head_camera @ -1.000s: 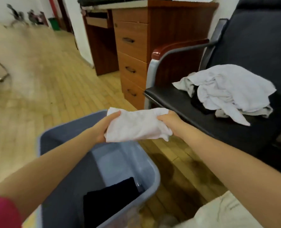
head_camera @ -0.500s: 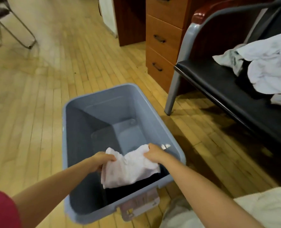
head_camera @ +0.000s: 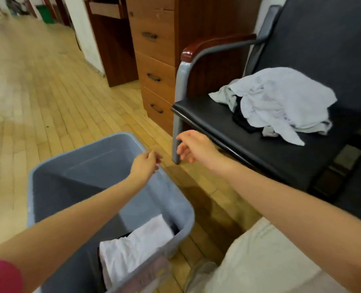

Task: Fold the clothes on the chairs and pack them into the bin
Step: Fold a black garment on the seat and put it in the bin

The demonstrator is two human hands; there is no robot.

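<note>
Both hands empty, held out over and past the bin (head_camera: 48, 187), toward the chair (head_camera: 217, 115). Left hand (head_camera: 144, 166) is above the bin's far rim, fingers loosely curled, holding nothing. Right hand (head_camera: 193, 148) is in front of the chair's front leg, fingers spread and relaxed, nothing in its grip. Folded white garment (head_camera: 133, 248) lies in the bin's near end on top of a dark garment (head_camera: 124, 235), flat against the near wall, likely so the far half stays free for more. The bin stands on the wooden floor (head_camera: 48, 92) just beside the chair, so each carry is short. Unfolded pile (head_camera: 281, 102) sits on the chair's black seat: white cloth on top, greyish piece and something dark underneath, all crumpled together. Wooden drawer unit (head_camera: 156, 60) is behind the chair's armrest. My read: one piece is packed, and the hands are headed for the pile. Right hand is nearer, so it probably takes the top white cloth first. Layers are tangled, so lifting one may drag others off the seat.
</note>
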